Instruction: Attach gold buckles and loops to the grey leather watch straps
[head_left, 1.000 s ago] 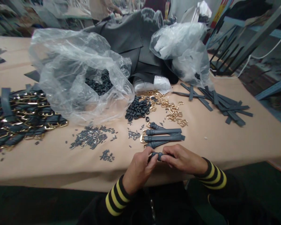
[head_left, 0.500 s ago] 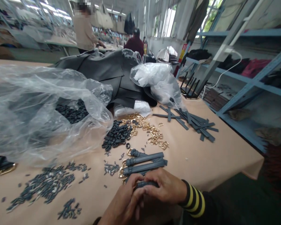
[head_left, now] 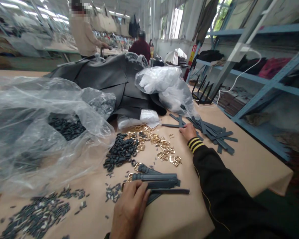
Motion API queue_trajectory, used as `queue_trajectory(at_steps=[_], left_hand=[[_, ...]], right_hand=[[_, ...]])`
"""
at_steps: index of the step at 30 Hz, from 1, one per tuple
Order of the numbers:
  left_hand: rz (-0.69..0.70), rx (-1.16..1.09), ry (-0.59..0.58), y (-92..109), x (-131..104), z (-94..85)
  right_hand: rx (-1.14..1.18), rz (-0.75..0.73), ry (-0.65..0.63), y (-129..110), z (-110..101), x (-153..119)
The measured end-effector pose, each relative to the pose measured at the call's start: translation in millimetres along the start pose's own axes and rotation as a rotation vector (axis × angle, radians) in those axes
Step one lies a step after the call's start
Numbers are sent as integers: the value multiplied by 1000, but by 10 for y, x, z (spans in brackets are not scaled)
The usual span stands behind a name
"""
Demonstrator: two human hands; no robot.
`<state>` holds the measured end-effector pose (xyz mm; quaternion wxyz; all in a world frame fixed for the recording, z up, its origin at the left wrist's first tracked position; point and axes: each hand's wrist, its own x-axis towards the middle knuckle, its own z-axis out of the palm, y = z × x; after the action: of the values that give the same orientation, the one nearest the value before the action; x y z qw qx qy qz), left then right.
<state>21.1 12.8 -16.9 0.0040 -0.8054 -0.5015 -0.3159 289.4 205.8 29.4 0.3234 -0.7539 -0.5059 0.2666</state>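
My left hand [head_left: 131, 205] is low in the middle, its fingers closed on a dark strap [head_left: 169, 191] beside a stack of buckled straps [head_left: 159, 177]. Farther out, my right hand [head_left: 188, 131] reaches to the loose dark strips [head_left: 214, 132], its fingertips pinched at the end of one strip [head_left: 180, 121]. Gold buckles [head_left: 161, 146] lie between the hands and a heap of dark loops [head_left: 121, 149]. Small dark pieces [head_left: 40, 210] are scattered at the lower left.
A large clear plastic bag [head_left: 89, 146] covers the left of the table. Behind lie dark sheets [head_left: 102, 74], a white plastic bundle [head_left: 161, 81] and a black router [head_left: 203, 94]. Blue shelves [head_left: 271, 81] stand right. Two people are in the background.
My right hand has left my left hand and moved forward to the loose strips. The strap both hands held now lies extended on the stack under my left hand. The view has shifted slightly.
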Motion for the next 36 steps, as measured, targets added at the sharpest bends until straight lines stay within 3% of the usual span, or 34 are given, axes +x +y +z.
queue_trajectory(at_steps=[3,6,7,9,11,14,17,22,25,30,36], left_hand=[[-50,-11,63,9,-25,-23],[-147,-146,112,69,-39,-143],[-223,-239,106,105,-35,-202],[-458,-527,39,190,-9,-332],[-746,-908,-47,260,24,-453],[-1042,-1291,27,277,22,-561],[-1163,-1384,126,202,-89,-591],[-1161,-1412,238,80,-315,-606],[-1120,-1376,204,109,-369,-584],[-1075,-1357,2,275,-416,-481],[-1108,-1456,58,283,-439,-517]], right_hand=[[152,14,-111,-46,-38,-162],[299,-31,-237,-131,-161,-686],[346,-58,-296,-155,-190,-926],[442,-164,-608,-173,-196,-1442],[411,-158,-885,-135,-128,-1906],[370,-144,-1072,10,34,-2332],[347,-109,-1094,158,133,-2445],[248,-179,-1062,225,95,-2447],[270,-158,-1106,189,115,-2495],[474,-93,-1225,69,348,-2601],[634,54,-1237,33,513,-2650]])
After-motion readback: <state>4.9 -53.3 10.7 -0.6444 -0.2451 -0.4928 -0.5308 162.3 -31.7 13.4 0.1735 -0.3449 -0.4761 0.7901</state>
